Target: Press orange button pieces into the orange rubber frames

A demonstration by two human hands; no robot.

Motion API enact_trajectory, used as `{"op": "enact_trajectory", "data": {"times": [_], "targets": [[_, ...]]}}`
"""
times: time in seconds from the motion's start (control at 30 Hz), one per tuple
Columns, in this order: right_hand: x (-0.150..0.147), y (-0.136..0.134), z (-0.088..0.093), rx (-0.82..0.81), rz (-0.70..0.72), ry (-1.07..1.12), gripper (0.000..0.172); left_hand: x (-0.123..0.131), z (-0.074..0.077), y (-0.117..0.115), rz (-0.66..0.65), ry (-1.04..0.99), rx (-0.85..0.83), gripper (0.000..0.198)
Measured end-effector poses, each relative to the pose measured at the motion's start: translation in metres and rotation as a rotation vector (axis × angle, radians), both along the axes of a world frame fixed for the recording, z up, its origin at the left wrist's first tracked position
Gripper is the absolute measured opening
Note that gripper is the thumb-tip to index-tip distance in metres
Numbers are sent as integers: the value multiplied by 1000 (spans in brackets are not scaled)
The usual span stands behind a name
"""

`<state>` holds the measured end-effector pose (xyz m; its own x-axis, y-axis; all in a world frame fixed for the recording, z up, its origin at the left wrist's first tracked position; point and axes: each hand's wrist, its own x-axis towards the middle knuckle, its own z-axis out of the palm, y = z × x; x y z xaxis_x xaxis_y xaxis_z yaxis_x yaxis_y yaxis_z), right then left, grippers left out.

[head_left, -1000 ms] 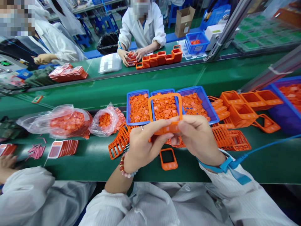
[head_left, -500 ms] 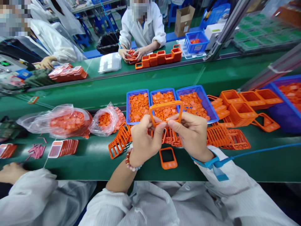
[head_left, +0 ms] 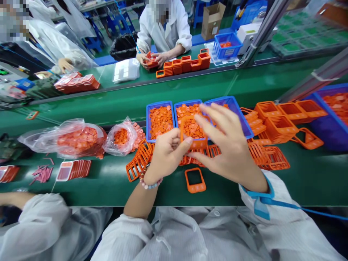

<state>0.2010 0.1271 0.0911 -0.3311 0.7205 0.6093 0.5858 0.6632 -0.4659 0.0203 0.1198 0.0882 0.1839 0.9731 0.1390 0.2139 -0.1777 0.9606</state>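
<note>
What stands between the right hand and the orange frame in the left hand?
Nothing visible: the open right hand is beside the orange plastic frame, which the left hand grips over the blue tray.

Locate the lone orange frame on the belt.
In the head view, the orange frame lies on the green belt, below the left hand and right hand.

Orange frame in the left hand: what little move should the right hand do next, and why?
I think the right hand should probably close its fingers on the orange plastic frame. Only the left hand seems to hold it, while the right hand is open just above it, over the blue tray of small orange pieces. A second hold would likely steady it.
</note>
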Motion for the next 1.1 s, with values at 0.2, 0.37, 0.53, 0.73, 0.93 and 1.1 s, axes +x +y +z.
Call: {"op": "enact_trajectory", "data": {"times": [0.2, 0.37, 0.53, 0.73, 0.93, 1.1], "targets": [[13, -22, -9, -138, 201, -252, 64, -14, 10, -1, -132, 207, 186, 22], [0, -63, -48, -378, 375, -698, 48, -37, 17, -3, 137, 93, 292, 38], [-19, -78, -85, -466, 341, -864, 50, -36, 20, -9, 173, 93, 323, 33], [-27, -74, -99, -494, 347, -880, 38, -51, 22, -25, 251, 74, 319, 30], [-24, -74, -100, -501, 357, -875, 50, -144, -14, -59, 414, 367, 174, 80], [-17, -77, -88, -470, 359, -858, 81, -212, -86, -94, 192, 874, -121, 106]]}}
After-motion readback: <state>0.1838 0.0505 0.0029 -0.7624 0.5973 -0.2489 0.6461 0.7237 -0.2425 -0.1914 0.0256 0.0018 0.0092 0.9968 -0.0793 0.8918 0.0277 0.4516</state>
